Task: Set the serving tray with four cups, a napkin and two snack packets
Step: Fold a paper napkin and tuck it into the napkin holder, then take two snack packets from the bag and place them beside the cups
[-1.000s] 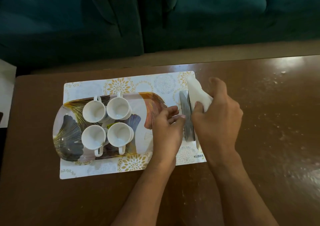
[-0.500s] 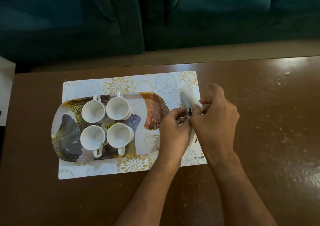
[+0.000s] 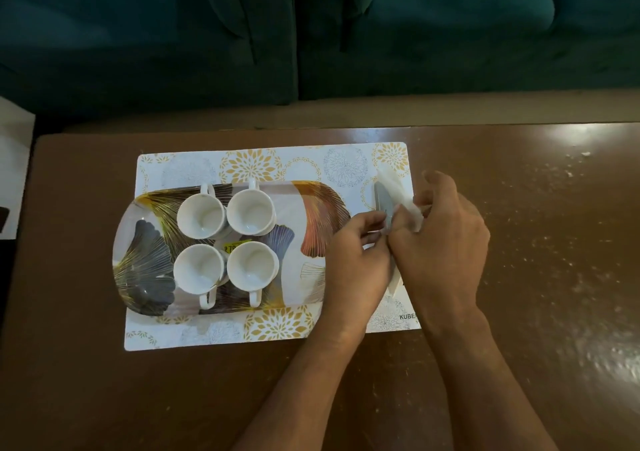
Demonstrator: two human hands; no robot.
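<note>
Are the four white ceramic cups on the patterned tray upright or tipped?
Upright: all four white ceramic cups show round open mouths facing up on the patterned tray.

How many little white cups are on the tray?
4, all on the tray's left half: back left cup, back right cup, front left cup, front right cup. None looks hidden.

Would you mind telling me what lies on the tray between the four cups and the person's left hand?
In the head view, only bare patterned tray lies between the cups and the left hand.
</note>
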